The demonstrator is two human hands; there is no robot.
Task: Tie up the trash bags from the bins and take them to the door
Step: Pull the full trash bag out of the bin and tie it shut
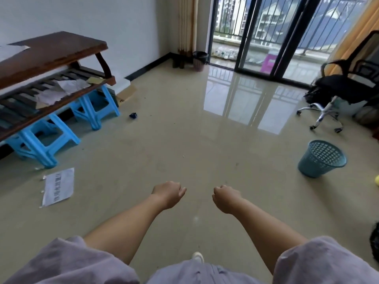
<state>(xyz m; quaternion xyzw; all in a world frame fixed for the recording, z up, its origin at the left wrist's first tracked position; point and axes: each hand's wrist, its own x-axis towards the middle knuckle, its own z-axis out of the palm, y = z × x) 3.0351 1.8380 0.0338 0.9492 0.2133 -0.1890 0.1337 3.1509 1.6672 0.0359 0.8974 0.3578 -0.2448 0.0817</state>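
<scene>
A glossy beige tiled floor (pixel 174 124) runs to dark-framed sliding glass doors (pixel 272 35) opening on a balcony. The left hand (pixel 168 193) and right hand (pixel 225 198) are extended forward over the floor, fingers curled into loose fists, grasping nothing. A teal mesh bin (pixel 322 159) stands unlined on the floor to the right. A second bin with a black bag (pixel 200 60) stands in the far corner beside the doors. A wooden bench (pixel 51 56) rests on blue stools (pixel 41 142) at left. A printed sheet (pixel 58 186) lies on the floor.
</scene>
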